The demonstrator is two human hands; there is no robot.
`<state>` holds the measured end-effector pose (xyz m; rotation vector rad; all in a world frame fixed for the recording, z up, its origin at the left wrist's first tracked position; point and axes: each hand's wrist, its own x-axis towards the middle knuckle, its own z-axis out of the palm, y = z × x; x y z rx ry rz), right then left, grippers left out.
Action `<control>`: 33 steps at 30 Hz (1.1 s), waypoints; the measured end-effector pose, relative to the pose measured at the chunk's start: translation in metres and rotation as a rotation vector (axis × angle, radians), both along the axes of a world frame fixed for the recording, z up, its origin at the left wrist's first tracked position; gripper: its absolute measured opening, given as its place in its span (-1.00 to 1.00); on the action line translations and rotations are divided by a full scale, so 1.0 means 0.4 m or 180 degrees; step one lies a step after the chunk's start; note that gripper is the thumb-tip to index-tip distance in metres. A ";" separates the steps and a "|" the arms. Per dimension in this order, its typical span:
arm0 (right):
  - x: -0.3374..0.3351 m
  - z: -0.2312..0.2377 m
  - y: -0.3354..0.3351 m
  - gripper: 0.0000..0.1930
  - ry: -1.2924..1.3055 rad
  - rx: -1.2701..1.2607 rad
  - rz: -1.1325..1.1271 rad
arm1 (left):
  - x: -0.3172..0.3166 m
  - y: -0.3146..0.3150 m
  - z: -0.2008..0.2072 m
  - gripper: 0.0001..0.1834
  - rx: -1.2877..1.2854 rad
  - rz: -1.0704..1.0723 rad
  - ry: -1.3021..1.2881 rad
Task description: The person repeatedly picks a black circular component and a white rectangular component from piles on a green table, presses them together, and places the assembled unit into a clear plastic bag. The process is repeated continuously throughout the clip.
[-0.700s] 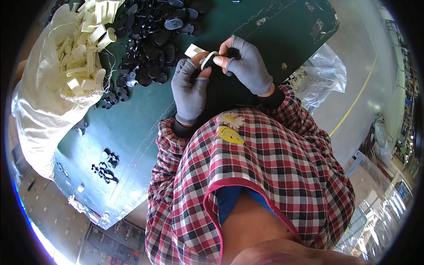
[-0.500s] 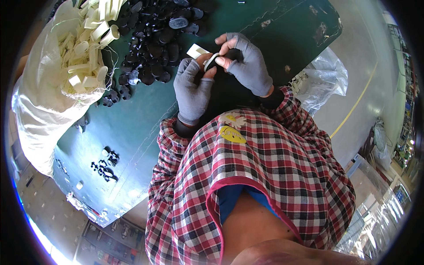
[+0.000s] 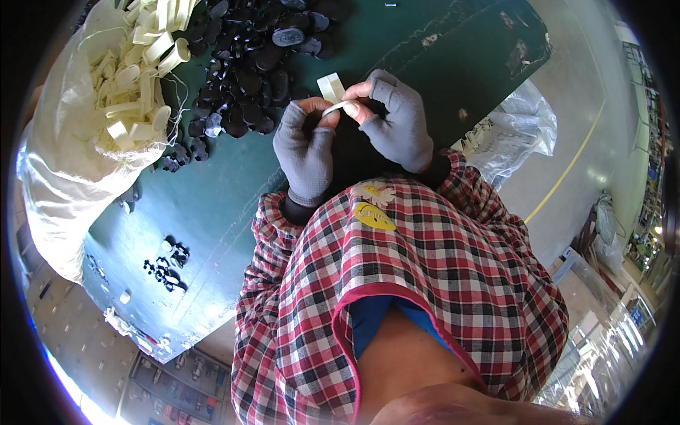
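The person holds a cream plastic piece [image 3: 330, 86] in front of the chest, just above the near part of the green surface [image 3: 219, 191], both forearms bent inward so that the work sits centrally beneath the eyes. The left hand [image 3: 306, 152] is closed narrowly at the piece's curved edge, its thumb and forefinger meeting there; the right hand [image 3: 400, 122] pinches the other end of that edge, thumb on the near side. Gripping from both ends probably keeps so small a thing from turning, and the bare fingertips [image 3: 330, 120] beyond the grey knit likely give a surer feel of its thin rim. Its blocky part points away from the body, leaving the edge towards the person; whether anything dark is tucked below it cannot be told against the shadow. To the left, a white sack [image 3: 57, 191] stands open with its mouth turned towards the surface, which seems to put its cream parts [image 3: 131, 92] within a short reach. The heap of black parts [image 3: 244, 67] lies between sack and hands, perhaps for the same reason, while a smaller black cluster [image 3: 166, 265] lies well apart, nearer the surface's left end.
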<state>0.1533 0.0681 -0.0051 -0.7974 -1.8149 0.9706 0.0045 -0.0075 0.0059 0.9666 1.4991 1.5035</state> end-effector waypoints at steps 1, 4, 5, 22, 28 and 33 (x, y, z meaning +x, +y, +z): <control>0.001 0.000 -0.002 -0.84 -0.0020 0.0019 -0.0018 | 0.002 0.000 0.003 -0.91 -0.0012 0.0032 0.0075; -0.002 -0.002 -0.014 -0.84 0.0042 -0.0082 -0.0045 | 0.003 0.002 0.009 -0.91 0.0008 0.0035 -0.0074; -0.001 -0.001 -0.014 -0.80 0.0006 0.0201 -0.0121 | 0.001 0.004 0.011 -0.90 -0.0084 -0.0059 0.0210; 0.032 -0.007 -0.050 -0.71 0.0293 -0.1128 0.0047 | 0.008 -0.008 0.010 -0.77 0.0119 -0.0485 -0.1373; 0.011 -0.009 -0.048 -0.72 0.1025 -0.1595 0.0296 | -0.005 -0.009 -0.003 -0.82 -0.0022 -0.0449 -0.1669; 0.020 -0.006 -0.042 -0.73 0.1068 -0.2047 0.0424 | -0.005 -0.006 -0.010 -0.81 0.0069 -0.0417 -0.1312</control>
